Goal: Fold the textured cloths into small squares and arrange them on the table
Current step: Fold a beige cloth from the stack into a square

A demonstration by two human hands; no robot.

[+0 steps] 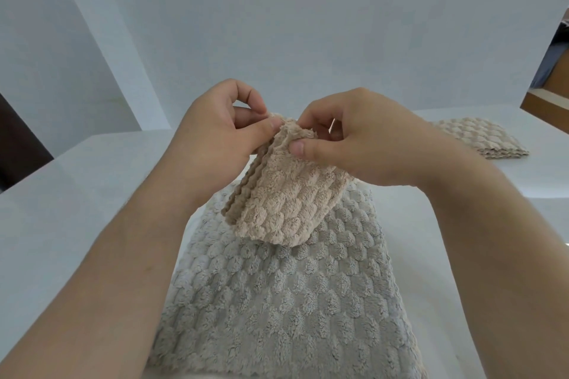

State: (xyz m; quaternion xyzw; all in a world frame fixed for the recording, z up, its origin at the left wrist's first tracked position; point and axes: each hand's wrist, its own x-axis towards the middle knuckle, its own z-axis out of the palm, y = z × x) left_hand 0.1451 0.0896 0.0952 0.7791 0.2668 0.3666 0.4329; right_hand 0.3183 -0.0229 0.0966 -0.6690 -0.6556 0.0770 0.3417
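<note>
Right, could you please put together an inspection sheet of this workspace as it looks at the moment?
Surface: white table, carrying two of the cloths.
Job's things: beige cloth, folded in layers, held up off the table; grey cloth lying flat on the table beneath it; second beige cloth, folded, lying at the table's far right.
Clutter: nothing seen.
Grippers: left hand and right hand each pinch the top edge of the beige cloth.
Cables: nothing seen.
Surroundings: white wall behind; wooden furniture at the right edge; a dark shape at the left edge, too cut off to identify.
</note>
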